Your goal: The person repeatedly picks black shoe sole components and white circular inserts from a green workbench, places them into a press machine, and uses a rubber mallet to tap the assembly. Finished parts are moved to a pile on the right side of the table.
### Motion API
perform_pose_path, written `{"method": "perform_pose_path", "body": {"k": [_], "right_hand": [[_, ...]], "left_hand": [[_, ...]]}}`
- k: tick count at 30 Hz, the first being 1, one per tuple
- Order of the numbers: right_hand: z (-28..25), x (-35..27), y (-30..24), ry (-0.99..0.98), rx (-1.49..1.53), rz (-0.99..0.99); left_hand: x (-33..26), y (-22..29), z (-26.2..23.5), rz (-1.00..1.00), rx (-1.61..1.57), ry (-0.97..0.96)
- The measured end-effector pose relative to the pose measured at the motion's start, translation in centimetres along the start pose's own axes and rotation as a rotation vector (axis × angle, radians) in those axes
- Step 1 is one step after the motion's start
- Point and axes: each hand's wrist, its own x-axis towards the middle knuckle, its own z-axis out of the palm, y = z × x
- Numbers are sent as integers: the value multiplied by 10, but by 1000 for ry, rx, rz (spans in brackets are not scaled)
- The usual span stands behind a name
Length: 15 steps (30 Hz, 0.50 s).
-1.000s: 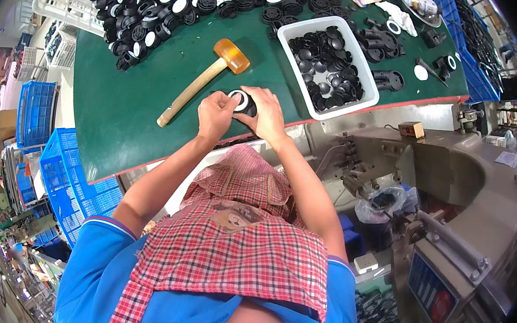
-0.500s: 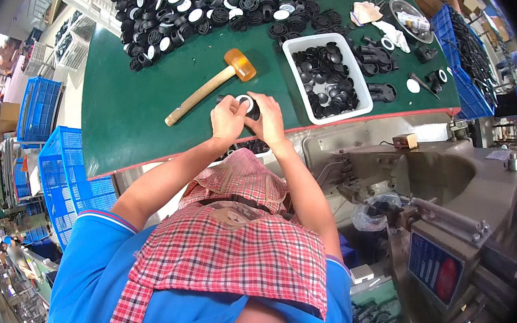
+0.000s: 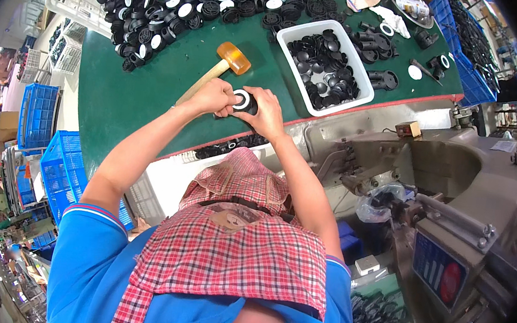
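Observation:
A black round plastic part (image 3: 252,105) with a white ring (image 3: 242,99) on its face is between my hands, just above the green table. My right hand (image 3: 267,116) curves around its right side, fingers beyond it and thumb on the near side. Curled closed, my left hand (image 3: 212,97) has its fingertips pressed against the ring's left edge. Whatever lies inside those curled fingers is hidden; a small dark piece shows beneath them. A mallet with an amber head (image 3: 234,58) lies beyond my left hand, which covers the lower end of its wooden handle (image 3: 204,81).
A white bin (image 3: 367,92) of small black caps stands to the right. A large heap of black parts with white discs (image 3: 186,9) covers the far left of the table. Grey machinery (image 3: 441,165) borders the right front; blue crates (image 3: 63,163) stand at left.
My left hand has shifted left and slightly up from over the part to its left edge, uncovering more of the white ring. My right hand still holds the part.

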Motion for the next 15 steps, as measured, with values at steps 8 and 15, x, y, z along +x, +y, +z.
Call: {"method": "perform_pose_path", "body": {"k": [8,15], "right_hand": [[-4,4,-3,-42,-10,43],[-5,3,-2,-65,-8,78]], "left_hand": [[12,2,-9,3,74,-43],[12,0,-33,221,559,462]]}}
